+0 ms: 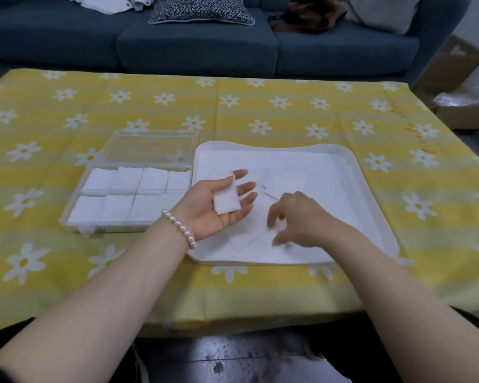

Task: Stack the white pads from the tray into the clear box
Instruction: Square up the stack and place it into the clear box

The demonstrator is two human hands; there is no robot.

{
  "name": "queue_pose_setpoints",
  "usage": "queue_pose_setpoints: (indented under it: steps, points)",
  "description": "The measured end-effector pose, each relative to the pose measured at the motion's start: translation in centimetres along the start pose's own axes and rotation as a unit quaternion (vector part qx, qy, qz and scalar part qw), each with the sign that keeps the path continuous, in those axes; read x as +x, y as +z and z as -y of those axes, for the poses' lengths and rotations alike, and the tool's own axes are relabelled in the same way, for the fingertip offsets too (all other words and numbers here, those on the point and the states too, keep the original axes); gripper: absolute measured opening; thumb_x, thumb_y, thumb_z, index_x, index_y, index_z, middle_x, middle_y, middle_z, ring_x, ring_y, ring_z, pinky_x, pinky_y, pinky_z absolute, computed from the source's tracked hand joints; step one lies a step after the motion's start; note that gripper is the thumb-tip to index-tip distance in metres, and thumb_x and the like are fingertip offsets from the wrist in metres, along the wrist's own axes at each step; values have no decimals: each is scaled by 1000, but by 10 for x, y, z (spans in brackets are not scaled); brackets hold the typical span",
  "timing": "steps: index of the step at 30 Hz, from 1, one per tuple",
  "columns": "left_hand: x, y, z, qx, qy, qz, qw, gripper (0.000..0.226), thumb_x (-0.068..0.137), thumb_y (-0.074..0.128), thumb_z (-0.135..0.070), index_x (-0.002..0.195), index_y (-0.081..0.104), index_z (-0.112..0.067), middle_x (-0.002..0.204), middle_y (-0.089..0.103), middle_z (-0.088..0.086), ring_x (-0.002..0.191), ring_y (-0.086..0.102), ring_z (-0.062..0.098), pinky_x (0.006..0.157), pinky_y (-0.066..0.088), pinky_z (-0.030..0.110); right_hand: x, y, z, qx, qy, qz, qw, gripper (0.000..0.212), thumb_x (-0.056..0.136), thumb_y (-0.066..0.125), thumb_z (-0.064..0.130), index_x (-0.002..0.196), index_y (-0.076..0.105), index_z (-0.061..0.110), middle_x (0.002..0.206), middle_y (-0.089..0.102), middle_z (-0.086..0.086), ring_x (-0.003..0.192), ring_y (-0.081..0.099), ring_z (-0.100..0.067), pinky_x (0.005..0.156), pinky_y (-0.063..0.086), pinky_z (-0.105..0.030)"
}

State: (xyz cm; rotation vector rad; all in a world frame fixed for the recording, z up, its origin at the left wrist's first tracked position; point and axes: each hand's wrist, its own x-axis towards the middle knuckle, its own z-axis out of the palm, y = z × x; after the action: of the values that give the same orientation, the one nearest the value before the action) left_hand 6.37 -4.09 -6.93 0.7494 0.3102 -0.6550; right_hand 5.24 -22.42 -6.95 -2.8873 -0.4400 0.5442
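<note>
At frame centre, the left hand lies palm-up, fingers straight, carrying a pad loosely. The right hand hovers curled over the tray, holding nothing visible. Tilting could drop the pad short of the clear box, centre-left.

The near right corner of the clear box is hidden behind the left hand. The loose pads in the tray are blurred into its white floor, so they cannot be counted. What the fingertips of the right hand touch cannot be told. The sofa is cut off by the top edge.
</note>
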Motion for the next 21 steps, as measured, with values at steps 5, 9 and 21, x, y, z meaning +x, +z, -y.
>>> queue_pose_setpoints:
  steps: [5, 9, 21]
  points:
    - [0, -6, -4, -15, 8, -15, 1000, 22, 97, 40, -12, 103, 62, -9, 77, 68, 7, 63, 64, 18, 58, 56, 26, 5, 10, 7, -81, 3, 35, 996, 44, 74, 74, 38, 111, 52, 27, 109, 41, -1, 109, 36, -23, 82, 27, -28]
    - [4, -12, 3, -9, -1, -71, 997, 20, 95, 44, -14, 99, 63, -9, 72, 62, 5, 58, 57, 15, 53, 51, 22, 3, 8, 4, -38, 9, 80, 996, 29, 79, 72, 32, 102, 57, 23, 103, 37, 2, 109, 34, -21, 82, 25, -25]
    - [4, -7, 30, 103, -66, -80, 989, 34, 93, 50, -41, 92, 60, -9, 73, 57, 7, 62, 53, 18, 54, 49, 27, -13, -22, 0, 259, -6, 26, 965, 22, 68, 78, 4, 66, 60, 15, 51, 58, 6, 49, 53, -7, 56, 43, -26]
